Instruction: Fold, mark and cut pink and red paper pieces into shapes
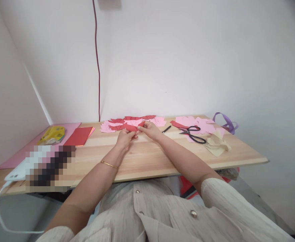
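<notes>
Both my hands meet over the far middle of the wooden table [162,158]. My left hand [125,138] and my right hand [151,129] pinch the two ends of a small red paper piece [133,127], fingers closed on it. A thin gold bangle [109,164] circles my left wrist. Just behind the hands lie several red and pink paper cut-outs [132,121]. A black pen [166,129] lies right of my right hand.
Black scissors [194,133] rest on pink paper [195,122] at the right, with cream paper scraps [217,144] and a purple ribbon [226,121] beyond. At the left are red sheets [79,136], a yellow packet [53,134] and a white device [16,171] with cable.
</notes>
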